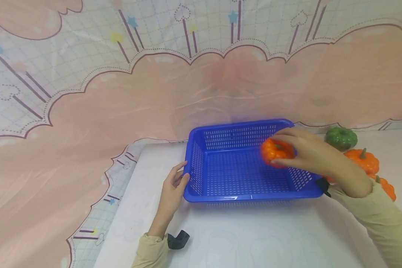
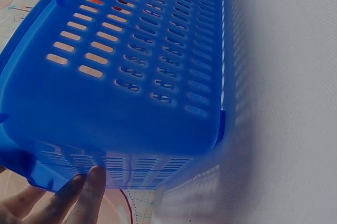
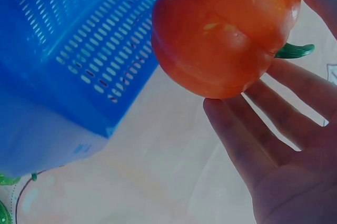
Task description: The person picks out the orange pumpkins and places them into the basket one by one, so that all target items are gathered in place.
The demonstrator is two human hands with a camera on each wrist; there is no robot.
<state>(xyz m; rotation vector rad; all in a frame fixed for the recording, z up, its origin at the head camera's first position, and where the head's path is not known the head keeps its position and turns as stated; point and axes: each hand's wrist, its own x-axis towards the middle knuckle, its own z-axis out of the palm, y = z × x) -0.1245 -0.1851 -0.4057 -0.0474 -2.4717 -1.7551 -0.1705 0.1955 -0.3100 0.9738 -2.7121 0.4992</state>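
Observation:
In the head view a blue plastic basket (image 1: 248,197) with slotted walls stands on the white table. Over its right part, my right hand (image 1: 308,152) holds a small orange pumpkin (image 1: 271,152), thumb on one side and fingers on the other. The right wrist view shows the green stem of this pumpkin (image 3: 221,34) pointing toward the palm. At the basket's left end, my left hand (image 1: 174,186) touches the side near the rim. Its fingers (image 2: 93,190) lie against the slotted outer wall in the left wrist view.
Right of the basket are a green pumpkin (image 1: 341,139), an orange pumpkin (image 1: 361,160) and another orange one (image 1: 386,188), partly behind the right forearm. A patterned pink cloth (image 1: 221,89) hangs behind the table (image 1: 227,238).

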